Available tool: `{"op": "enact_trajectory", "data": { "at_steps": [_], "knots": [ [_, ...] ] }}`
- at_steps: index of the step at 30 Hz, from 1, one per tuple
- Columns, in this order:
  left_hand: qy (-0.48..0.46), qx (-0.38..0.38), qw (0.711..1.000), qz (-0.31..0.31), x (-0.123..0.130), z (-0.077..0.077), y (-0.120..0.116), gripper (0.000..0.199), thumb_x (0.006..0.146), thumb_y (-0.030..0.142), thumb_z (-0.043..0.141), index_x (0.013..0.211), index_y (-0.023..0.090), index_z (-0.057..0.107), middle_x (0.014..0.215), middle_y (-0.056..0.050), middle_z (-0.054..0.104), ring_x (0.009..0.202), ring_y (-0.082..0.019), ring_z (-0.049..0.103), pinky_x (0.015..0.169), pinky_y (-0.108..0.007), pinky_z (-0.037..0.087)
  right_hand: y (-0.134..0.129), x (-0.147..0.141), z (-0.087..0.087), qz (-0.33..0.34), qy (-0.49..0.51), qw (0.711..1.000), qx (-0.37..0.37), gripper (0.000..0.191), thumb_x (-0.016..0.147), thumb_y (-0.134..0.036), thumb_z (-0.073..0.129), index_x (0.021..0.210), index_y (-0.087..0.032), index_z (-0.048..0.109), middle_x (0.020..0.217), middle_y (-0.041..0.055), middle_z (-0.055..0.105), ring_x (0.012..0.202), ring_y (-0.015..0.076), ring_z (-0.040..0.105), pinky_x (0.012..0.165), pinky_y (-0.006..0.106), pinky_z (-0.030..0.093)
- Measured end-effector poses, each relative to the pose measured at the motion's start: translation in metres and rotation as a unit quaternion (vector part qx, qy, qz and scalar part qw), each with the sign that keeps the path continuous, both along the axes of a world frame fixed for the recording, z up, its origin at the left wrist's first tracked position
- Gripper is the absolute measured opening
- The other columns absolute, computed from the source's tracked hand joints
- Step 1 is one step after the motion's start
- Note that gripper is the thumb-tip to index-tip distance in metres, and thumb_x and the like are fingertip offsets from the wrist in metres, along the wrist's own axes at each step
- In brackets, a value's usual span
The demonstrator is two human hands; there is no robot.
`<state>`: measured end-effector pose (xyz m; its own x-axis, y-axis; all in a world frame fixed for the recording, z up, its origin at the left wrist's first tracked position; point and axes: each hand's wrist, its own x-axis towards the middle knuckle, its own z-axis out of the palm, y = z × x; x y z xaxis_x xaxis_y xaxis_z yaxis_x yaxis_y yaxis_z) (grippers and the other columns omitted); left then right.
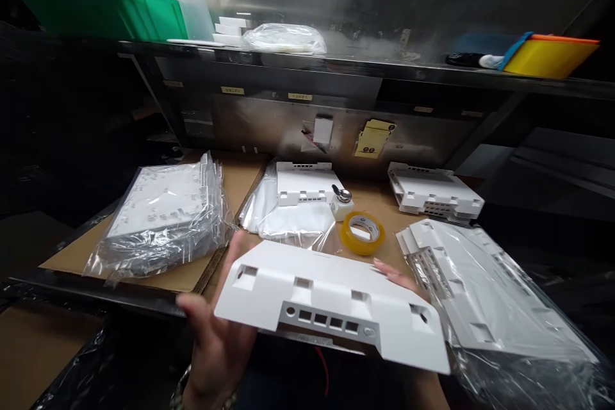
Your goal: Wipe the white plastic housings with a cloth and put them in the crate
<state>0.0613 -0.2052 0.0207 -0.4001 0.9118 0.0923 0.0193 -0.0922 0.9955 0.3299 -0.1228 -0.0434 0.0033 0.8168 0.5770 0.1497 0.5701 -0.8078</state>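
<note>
A white plastic router housing (317,282), with a row of square port openings along its near edge, is held up over the front of the bench. My left hand (221,320) supports its left end, fingers behind the edge and thumb sticking out to the side. On the right, my right hand (398,278) grips it from behind and below; only some fingers and the wrist show, the rest hidden by the housing. Just beyond lies a roll of yellow tape (362,234). Next to the tape stands a small white bottle with a metal top (342,204).
Bagged white panels (161,198) lie on cardboard at left. More housings (500,282) on plastic are stacked at right, with others (435,192) behind. Another housing (307,180) rests on clear bags (283,221). Overhead, a shelf (365,67) carries a green bin (115,13) and a yellow container (552,56).
</note>
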Motion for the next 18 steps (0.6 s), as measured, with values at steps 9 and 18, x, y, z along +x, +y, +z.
{"op": "enact_trajectory", "data": {
  "at_steps": [9, 18],
  "knots": [
    [-0.533, 0.095, 0.744, -0.391, -0.01, 0.011, 0.008, 0.047, 0.104, 0.027, 0.034, 0.13, 0.017, 0.071, 0.127, -0.007, 0.073, 0.139, -0.032, 0.05, 0.127, -0.049, 0.02, -0.002, 0.009, 0.018, 0.029, -0.02, 0.999, -0.042, 0.049, 0.098, -0.034, 0.062, 0.146, -0.036, 0.055, 0.164, 0.001, 0.043, 0.152, 0.0284, 0.04, 0.125, 0.051, 0.038],
    [-0.41, 0.098, 0.879, -0.222, -0.021, -0.043, -0.005, 0.082, 0.091, 0.084, 0.014, 0.142, 0.038, 0.06, 0.139, 0.003, 0.069, 0.148, -0.028, 0.042, 0.124, -0.046, 0.03, -0.032, 0.015, 0.02, 0.065, 0.027, 0.96, -0.272, 0.045, 0.095, -0.047, 0.066, 0.136, -0.029, 0.068, 0.142, 0.0078, 0.067, 0.134, 0.0305, 0.061, 0.113, 0.044, 0.05]
  ]
}}
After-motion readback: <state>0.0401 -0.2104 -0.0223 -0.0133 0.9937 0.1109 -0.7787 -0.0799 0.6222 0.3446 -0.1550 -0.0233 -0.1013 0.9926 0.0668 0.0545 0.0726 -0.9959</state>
